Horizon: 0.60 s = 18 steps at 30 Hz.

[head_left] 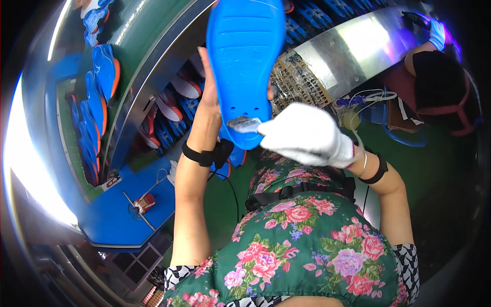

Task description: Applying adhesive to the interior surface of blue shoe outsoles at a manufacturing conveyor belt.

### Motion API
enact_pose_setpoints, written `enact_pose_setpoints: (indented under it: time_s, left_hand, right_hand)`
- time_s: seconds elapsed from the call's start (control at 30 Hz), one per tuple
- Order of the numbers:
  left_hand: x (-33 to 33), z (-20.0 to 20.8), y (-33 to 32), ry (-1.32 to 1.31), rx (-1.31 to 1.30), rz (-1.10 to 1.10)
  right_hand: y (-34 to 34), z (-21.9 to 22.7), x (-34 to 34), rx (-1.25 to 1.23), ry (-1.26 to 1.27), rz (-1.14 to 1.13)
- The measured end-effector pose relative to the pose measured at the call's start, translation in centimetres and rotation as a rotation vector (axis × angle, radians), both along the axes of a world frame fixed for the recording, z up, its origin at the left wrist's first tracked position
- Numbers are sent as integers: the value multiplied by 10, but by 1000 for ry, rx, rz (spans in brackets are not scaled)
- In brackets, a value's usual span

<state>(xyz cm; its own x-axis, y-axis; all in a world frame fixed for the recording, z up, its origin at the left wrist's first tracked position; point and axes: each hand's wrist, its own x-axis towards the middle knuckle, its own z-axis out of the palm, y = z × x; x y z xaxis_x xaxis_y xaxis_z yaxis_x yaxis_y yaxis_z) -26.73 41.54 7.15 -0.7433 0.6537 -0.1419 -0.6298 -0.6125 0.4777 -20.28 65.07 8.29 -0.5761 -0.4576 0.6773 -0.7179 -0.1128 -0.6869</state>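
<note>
Brushing was under way, how far along I could not tell. The person's left hand (209, 97) held a blue shoe sole (244, 66) upright in front of the chest, fingers closed round its left edge from behind, thumb side hidden. The right hand (307, 135), in a white glove, was clenched on a small brush (244, 124), its bristle head touching the sole's lower end, at about 6 o'clock on the sole. No wet or glossy patch showed clearly, so how much of the face had been covered could not be told; everything above the brush looked plain and dry, likely left to do.

Sole: bright blue, long oval, narrow end down, faint moulded ribs across the middle, a few small dots near the heel, top edge cut by the frame.

At 9 o'clock, a curved green conveyor (153, 46) carried more blue and orange soles (105, 66). At 2 o'clock, another worker (434, 87) sat by a metal bench (353, 46)
</note>
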Motion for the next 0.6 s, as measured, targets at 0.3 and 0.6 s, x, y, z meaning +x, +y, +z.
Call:
enact_pose_setpoints:
  time_s: [0.3, 0.6]
  left_hand:
    - [-14, 1, -10, -12, -458, -20]
    - [-83, 49, -7, 387, 54, 265]
  right_hand:
    - [-1, 6, -9, -15, -133, 102]
    - [20, 15, -17, -862, -1322, 204]
